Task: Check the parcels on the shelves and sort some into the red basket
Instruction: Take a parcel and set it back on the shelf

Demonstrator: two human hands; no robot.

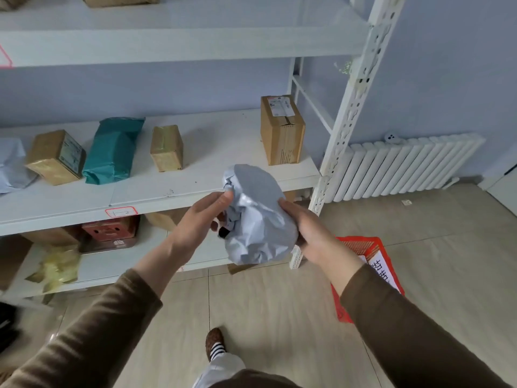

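Note:
A crumpled grey plastic parcel [256, 217] is held in the air in front of the middle shelf [156, 191]. My left hand [205, 217] grips its left side and my right hand [313, 233] holds its right side. The red basket [372, 247] stands on the floor at the lower right, partly hidden behind my right forearm, with a white paper label on it. On the middle shelf stand a tall cardboard box [282, 130], a small cardboard box [167, 148], a teal bag parcel [112, 151] and another cardboard box [54, 158].
A white shelf post [355, 88] rises at the right, with a white radiator [405, 166] behind it. The lower shelf holds a red box [112, 231], a yellow bag [57, 268] and brown boxes. My foot [214, 341] is on the tiled floor.

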